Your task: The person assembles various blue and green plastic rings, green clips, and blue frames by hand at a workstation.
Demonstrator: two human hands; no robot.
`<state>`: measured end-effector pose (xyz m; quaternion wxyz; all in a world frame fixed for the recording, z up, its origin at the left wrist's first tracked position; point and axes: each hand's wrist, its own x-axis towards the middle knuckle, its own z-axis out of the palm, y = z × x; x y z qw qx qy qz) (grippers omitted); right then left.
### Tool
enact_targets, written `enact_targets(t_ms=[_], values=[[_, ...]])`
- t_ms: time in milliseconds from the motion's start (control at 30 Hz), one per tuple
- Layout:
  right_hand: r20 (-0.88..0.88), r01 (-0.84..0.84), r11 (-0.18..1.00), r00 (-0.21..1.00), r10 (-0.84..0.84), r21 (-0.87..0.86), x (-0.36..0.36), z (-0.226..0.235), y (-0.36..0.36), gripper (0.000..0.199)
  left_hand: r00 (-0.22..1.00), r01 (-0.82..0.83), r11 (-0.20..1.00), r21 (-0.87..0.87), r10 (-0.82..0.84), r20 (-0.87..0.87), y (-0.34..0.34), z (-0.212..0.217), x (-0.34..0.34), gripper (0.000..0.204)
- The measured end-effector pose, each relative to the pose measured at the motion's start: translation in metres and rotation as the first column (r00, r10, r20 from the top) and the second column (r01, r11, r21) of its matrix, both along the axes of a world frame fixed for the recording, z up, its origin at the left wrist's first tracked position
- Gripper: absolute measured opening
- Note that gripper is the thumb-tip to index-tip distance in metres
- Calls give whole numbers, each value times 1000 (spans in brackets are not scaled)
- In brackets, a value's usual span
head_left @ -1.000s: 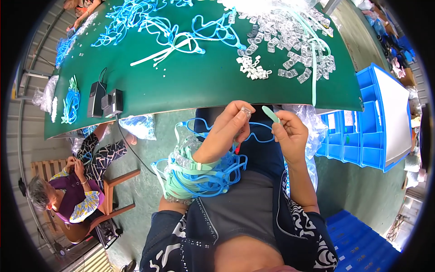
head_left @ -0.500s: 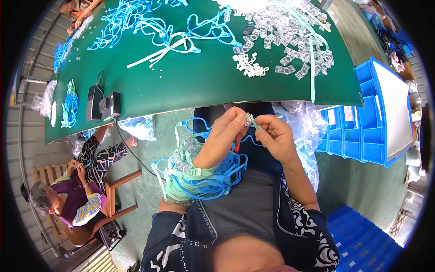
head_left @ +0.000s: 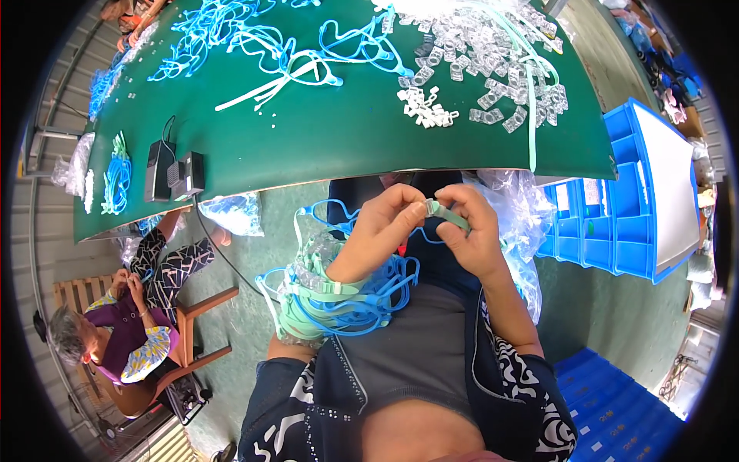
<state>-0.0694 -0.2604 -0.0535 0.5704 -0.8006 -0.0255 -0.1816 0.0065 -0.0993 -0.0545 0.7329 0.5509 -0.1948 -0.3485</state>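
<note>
In front of my lap, my left hand (head_left: 382, 227) pinches a small clear buckle (head_left: 430, 207) between thumb and fingers. My right hand (head_left: 476, 235) is closed on a pale green strap (head_left: 453, 218), whose end meets the buckle; whether it passes fully through is too small to tell. Around my left forearm hangs a thick bundle of pale green straps (head_left: 304, 319) with blue goggle-like frames (head_left: 377, 296) and clear buckles among them. One blue frame's loop extends below my fingers.
On the green table (head_left: 308, 150) lie blue frames (head_left: 208, 38), clear buckles (head_left: 469, 54), small white clips (head_left: 426, 108) and a black power adapter (head_left: 186, 177). Blue crates (head_left: 608, 223) stand at the right. A seated co-worker (head_left: 138, 331) is at the left.
My right fingers have shifted on the strap, which now shows as a broader bent band beside the buckle. The buckle has turned and moved slightly right. The bundle stays on my forearm.
</note>
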Motion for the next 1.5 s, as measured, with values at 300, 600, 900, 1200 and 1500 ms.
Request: enact_targets(t_ms=[300, 600, 900, 1200, 1500], values=[[49, -55, 932, 998, 40, 357, -18, -11, 2, 12, 940, -58, 992, 111, 16, 341, 0, 9, -3, 16], [-75, -92, 987, 992, 103, 135, -15, -12, 1, 29, 979, 188, 976, 113, -195, 51, 9, 18, -3, 14], [14, -69, 993, 997, 71, -98, -13, 8, -1, 27, 983, 184, 983, 11, -184, -3, 8, 16, -4, 15], [10, -73, 994, 997, 74, -80, -15, 6, 2, 25, 961, 204, 974, -101, -219, -171, 13, 15, -4, 14], [11, -97, 981, 995, 97, 165, -16, -8, 10, 21, 901, 240, 949, -205, -296, -317, 16, 5, 0, 12]])
